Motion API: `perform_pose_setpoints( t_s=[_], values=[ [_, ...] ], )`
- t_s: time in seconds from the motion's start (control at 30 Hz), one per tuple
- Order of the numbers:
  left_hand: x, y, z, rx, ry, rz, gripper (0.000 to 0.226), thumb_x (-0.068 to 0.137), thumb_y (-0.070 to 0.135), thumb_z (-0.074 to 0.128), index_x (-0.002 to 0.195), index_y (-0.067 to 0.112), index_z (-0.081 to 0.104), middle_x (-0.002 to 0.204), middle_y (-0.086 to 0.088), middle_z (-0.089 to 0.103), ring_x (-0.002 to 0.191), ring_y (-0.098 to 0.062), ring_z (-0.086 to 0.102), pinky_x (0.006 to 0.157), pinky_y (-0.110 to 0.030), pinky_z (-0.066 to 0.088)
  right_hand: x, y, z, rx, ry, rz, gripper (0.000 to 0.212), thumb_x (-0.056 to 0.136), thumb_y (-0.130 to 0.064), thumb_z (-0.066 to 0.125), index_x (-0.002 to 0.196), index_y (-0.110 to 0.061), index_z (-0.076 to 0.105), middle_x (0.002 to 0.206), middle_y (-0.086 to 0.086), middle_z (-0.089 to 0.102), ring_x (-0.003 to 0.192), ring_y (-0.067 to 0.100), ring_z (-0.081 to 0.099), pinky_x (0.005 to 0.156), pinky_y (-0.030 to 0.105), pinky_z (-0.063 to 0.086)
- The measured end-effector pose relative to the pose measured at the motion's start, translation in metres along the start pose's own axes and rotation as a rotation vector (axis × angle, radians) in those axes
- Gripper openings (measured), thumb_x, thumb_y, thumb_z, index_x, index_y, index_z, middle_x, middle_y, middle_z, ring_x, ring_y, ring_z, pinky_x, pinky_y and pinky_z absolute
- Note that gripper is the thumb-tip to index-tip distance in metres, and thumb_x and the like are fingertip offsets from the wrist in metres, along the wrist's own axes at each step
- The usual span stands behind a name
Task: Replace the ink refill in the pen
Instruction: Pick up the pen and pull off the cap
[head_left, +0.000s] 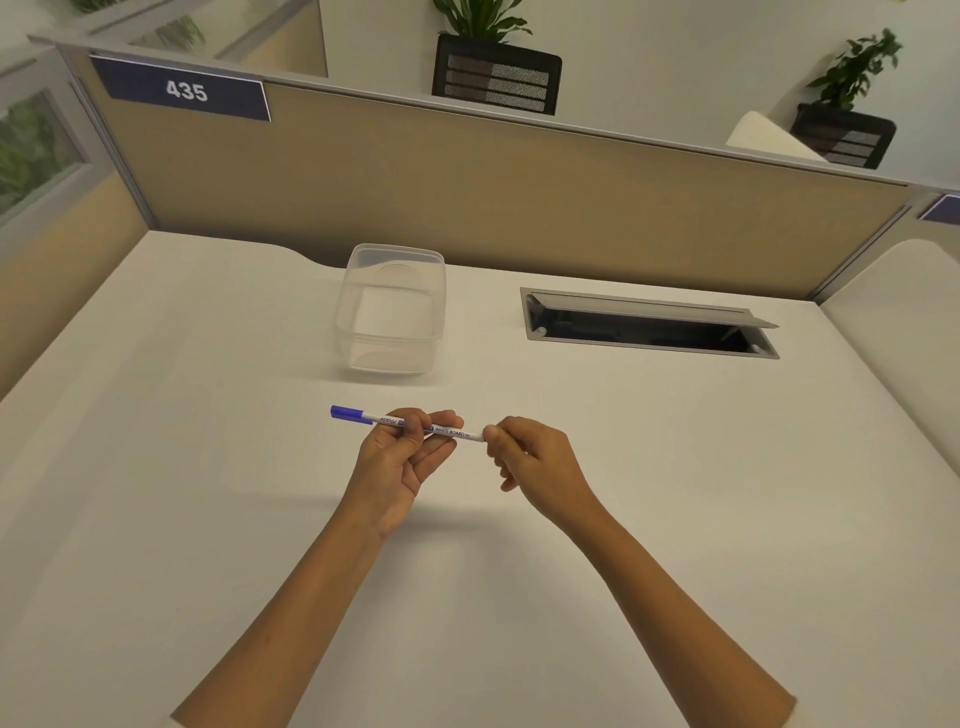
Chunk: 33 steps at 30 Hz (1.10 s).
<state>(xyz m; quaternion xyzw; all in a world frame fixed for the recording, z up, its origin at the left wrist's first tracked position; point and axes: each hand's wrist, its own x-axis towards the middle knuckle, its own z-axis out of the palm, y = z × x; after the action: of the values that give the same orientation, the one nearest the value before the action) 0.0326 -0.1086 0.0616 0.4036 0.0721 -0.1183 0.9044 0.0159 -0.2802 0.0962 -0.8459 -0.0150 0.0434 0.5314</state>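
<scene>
My right hand (535, 457) hides the white blue-capped whiteboard pen's (447, 431) tail, pinching it; my left hand (405, 457) grips mid-barrel, cap pointing left, barrel level.

Your left hand (402, 457) grips the pen (410, 425) mid-barrel above the desk (156, 467), blue cap pointing left; your right hand (535, 460) pinches its far end, clear container (390, 309) beyond.

White bench (182, 467) bearing a clear, empty plastic container (390, 309) at far centre. To its right, a grey cable hatch (649, 325) set into the bench, lid tilted open. Behind both, a tan partition (467, 192) with a blue plate (184, 89) reading "435" at far left. Beyond the partition, two potted plants (496, 73) (844, 124) in black holders.
</scene>
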Motion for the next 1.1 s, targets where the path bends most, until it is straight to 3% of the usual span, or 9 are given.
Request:
perform_pose_setpoints(
  t_s=[0.17, 0.23, 0.37, 0.57, 0.67, 0.77, 0.9, 0.97, 1.1],
  values=[
    [0.000, -0.004, 0.001, -0.007, 0.011, -0.017, 0.020, 0.095, 0.011, 0.040, 0.085, 0.007, 0.056, 0.090, -0.010, 0.076, 0.092, -0.026, 0.071, 0.070, -0.028, 0.058, -0.004, 0.002, -0.002, 0.126, -0.020, 0.127, 0.029, 0.091, -0.038, 0.056, 0.085, -0.012, 0.067, 0.073, 0.001, 0.063, 0.061, 0.013, 0.060, 0.049, 0.027, 0.055],
    [0.000, -0.004, -0.001, -0.009, 0.021, -0.018, 0.020, 0.095, 0.011, 0.040, 0.084, 0.007, 0.057, 0.090, -0.010, 0.076, 0.092, -0.026, 0.071, 0.070, -0.028, 0.058, -0.004, 0.003, -0.004, 0.112, 0.002, 0.064, 0.019, 0.083, -0.030, 0.069, 0.095, -0.016, 0.064, 0.085, 0.001, 0.063, 0.069, 0.013, 0.063, 0.052, 0.031, 0.059],
    [0.001, -0.003, 0.000, -0.011, 0.021, -0.013, 0.022, 0.096, 0.011, 0.040, 0.082, 0.008, 0.057, 0.089, -0.009, 0.077, 0.091, -0.025, 0.071, 0.069, -0.028, 0.058, -0.002, 0.004, -0.006, 0.063, 0.027, -0.066, 0.007, 0.082, -0.010, 0.070, 0.084, -0.014, 0.064, 0.089, 0.003, 0.061, 0.073, 0.010, 0.062, 0.051, 0.029, 0.059],
    [0.001, -0.003, -0.001, -0.017, 0.016, 0.003, 0.023, 0.096, 0.011, 0.039, 0.082, 0.008, 0.057, 0.089, -0.008, 0.077, 0.091, -0.024, 0.071, 0.070, -0.027, 0.058, -0.001, 0.003, -0.005, 0.107, 0.047, 0.127, 0.031, 0.090, -0.044, 0.054, 0.086, -0.017, 0.067, 0.085, 0.005, 0.066, 0.065, 0.009, 0.063, 0.048, 0.024, 0.056],
    [0.001, -0.003, -0.002, -0.022, 0.021, 0.001, 0.022, 0.096, 0.011, 0.040, 0.082, 0.008, 0.057, 0.089, -0.009, 0.077, 0.091, -0.025, 0.071, 0.070, -0.028, 0.058, -0.002, 0.006, -0.005, 0.045, 0.001, 0.020, 0.021, 0.084, -0.034, 0.067, 0.100, -0.023, 0.060, 0.089, 0.002, 0.063, 0.067, 0.013, 0.063, 0.049, 0.026, 0.056],
    [0.002, -0.004, -0.004, -0.023, 0.023, -0.004, 0.023, 0.096, 0.011, 0.039, 0.082, 0.008, 0.057, 0.089, -0.008, 0.077, 0.091, -0.025, 0.071, 0.070, -0.028, 0.058, -0.003, 0.008, -0.003, 0.027, 0.015, -0.011, 0.005, 0.088, -0.024, 0.062, 0.089, -0.020, 0.062, 0.085, 0.002, 0.064, 0.063, 0.012, 0.061, 0.046, 0.021, 0.053],
    [0.003, -0.007, -0.008, -0.037, 0.026, -0.025, 0.023, 0.096, 0.012, 0.040, 0.081, 0.009, 0.058, 0.092, -0.009, 0.076, 0.093, -0.025, 0.071, 0.072, -0.029, 0.058, -0.002, 0.009, -0.002, 0.069, 0.010, 0.165, 0.034, 0.090, -0.048, 0.050, 0.099, -0.018, 0.063, 0.080, 0.000, 0.064, 0.060, 0.010, 0.061, 0.044, 0.020, 0.050],
    [0.005, -0.008, -0.009, -0.036, 0.030, -0.034, 0.024, 0.096, 0.011, 0.040, 0.081, 0.009, 0.059, 0.092, -0.009, 0.076, 0.094, -0.025, 0.070, 0.072, -0.029, 0.058, -0.003, 0.012, -0.001, 0.054, -0.003, 0.119, 0.029, 0.087, -0.039, 0.061, 0.110, -0.023, 0.055, 0.085, -0.001, 0.062, 0.061, 0.009, 0.062, 0.043, 0.020, 0.049],
    [0.009, -0.012, -0.015, -0.047, 0.038, -0.051, 0.022, 0.096, 0.012, 0.042, 0.082, 0.008, 0.059, 0.094, -0.010, 0.076, 0.095, -0.027, 0.070, 0.072, -0.031, 0.059, -0.001, 0.021, 0.002, 0.009, 0.004, 0.015, 0.005, 0.090, -0.017, 0.059, 0.093, -0.021, 0.058, 0.078, -0.002, 0.060, 0.060, 0.010, 0.060, 0.043, 0.017, 0.047]
  ],
)
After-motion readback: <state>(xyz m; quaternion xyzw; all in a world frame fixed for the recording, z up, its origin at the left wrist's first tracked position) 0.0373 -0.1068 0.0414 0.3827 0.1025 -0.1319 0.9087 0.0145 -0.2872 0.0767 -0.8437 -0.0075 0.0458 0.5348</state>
